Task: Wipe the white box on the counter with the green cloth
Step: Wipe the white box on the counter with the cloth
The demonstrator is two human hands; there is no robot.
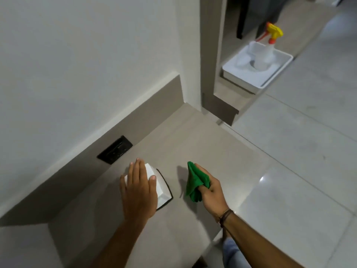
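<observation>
A small white box [161,185] with a dark base edge stands on the beige counter [193,147], close to the low back wall. My left hand [138,190] lies flat on top of the box, fingers spread over it, and hides most of its top. A bunched green cloth [194,183] is gripped in my right hand [211,192], which hovers just right of the box. The cloth is apart from the box, with a narrow strip of counter between them.
A black wall socket [115,149] sits in the back panel behind the box. On the tiled floor [301,144] to the right, a white tray [270,78] holds a spray bottle [267,49] with a yellow trigger. The counter's right edge drops to the floor.
</observation>
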